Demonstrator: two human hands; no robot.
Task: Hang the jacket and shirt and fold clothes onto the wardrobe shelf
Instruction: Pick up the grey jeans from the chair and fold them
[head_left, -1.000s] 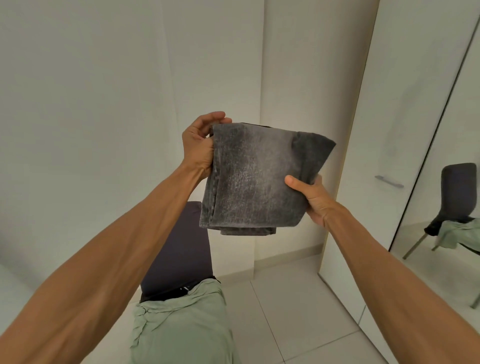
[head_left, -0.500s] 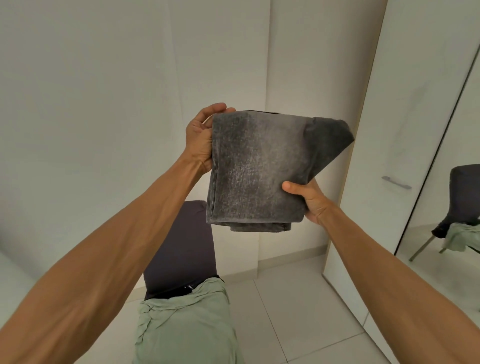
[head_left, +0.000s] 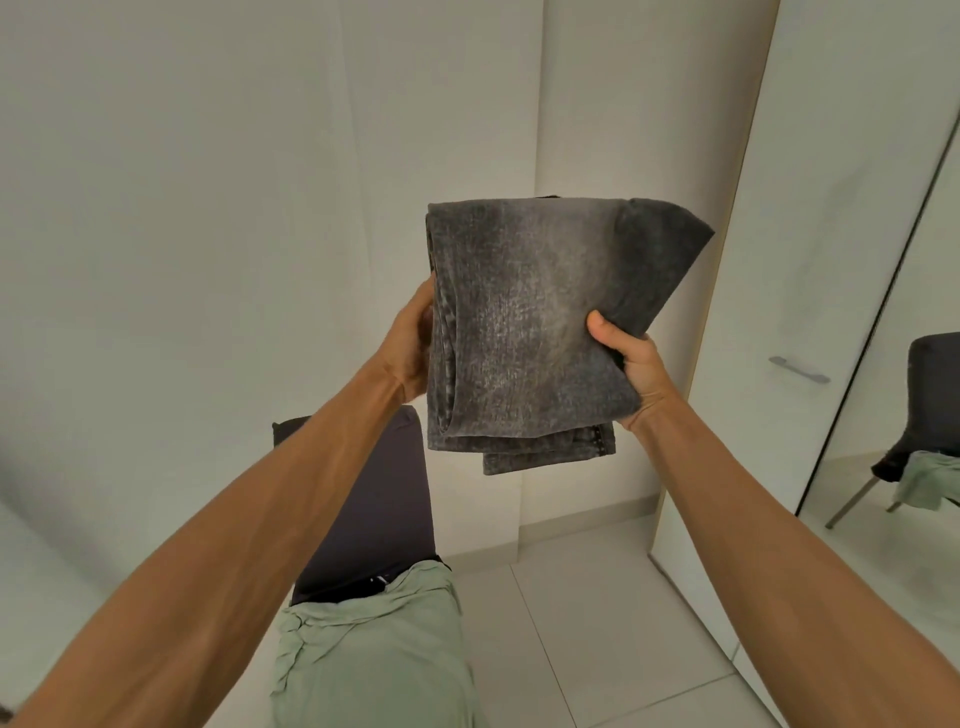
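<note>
While both arms are reaching forward and up, the person is holding the folded grey jeans (head_left: 535, 322) in the air in front of a pale wall, between the two hands. The left hand (head_left: 413, 348) is gripping the left folded edge, its fingers going out of sight behind the cloth. The right hand (head_left: 631, 364) is pinching the lower right part, with the thumb lying across the front and the other fingers hidden behind. A darker corner is sticking out at the upper right, and a loose layer is hanging below the bottom edge. Below the jeans, a dark chair (head_left: 374, 499) is standing on the tiled floor (head_left: 597, 623), and a pale green garment (head_left: 374, 649) is lying over its seat. To the right, a white wardrobe door (head_left: 810, 208) is carrying a metal handle (head_left: 799, 370), and a mirror (head_left: 883, 545) beside it is reflecting the chair and garment
</note>
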